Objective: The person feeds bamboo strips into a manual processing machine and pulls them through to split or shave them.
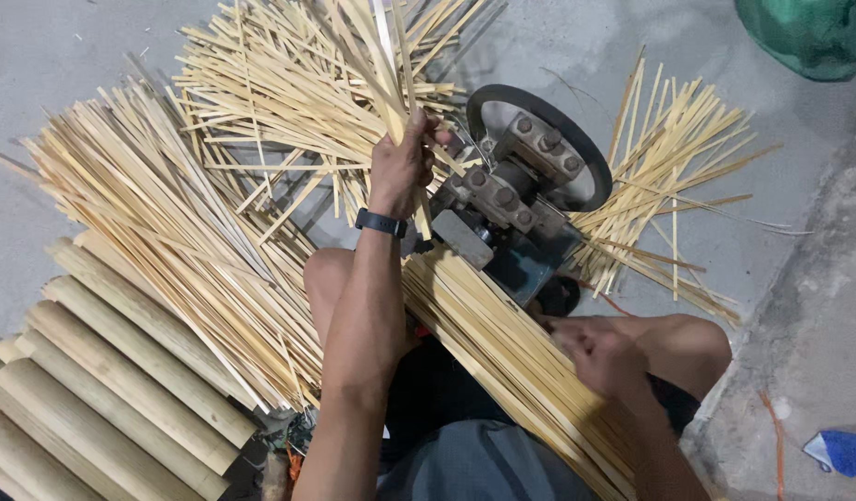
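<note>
My left hand [402,167], with a dark band on the wrist, is raised and shut on a bunch of thin bamboo strips [377,56] that fan out upward. My right hand [602,357] rests low on the right, fingers curled on a long bundle of bamboo strips [488,343] lying across my lap. That bundle runs up toward a small metal machine [502,209] with a black wheel [576,148], just right of my left hand.
Split bamboo slats [159,232] are heaped on the left, and thick bamboo half-rounds [94,390] lie at lower left. More strips [669,176] are scattered right of the machine. A green sack [813,32] sits top right on the concrete floor.
</note>
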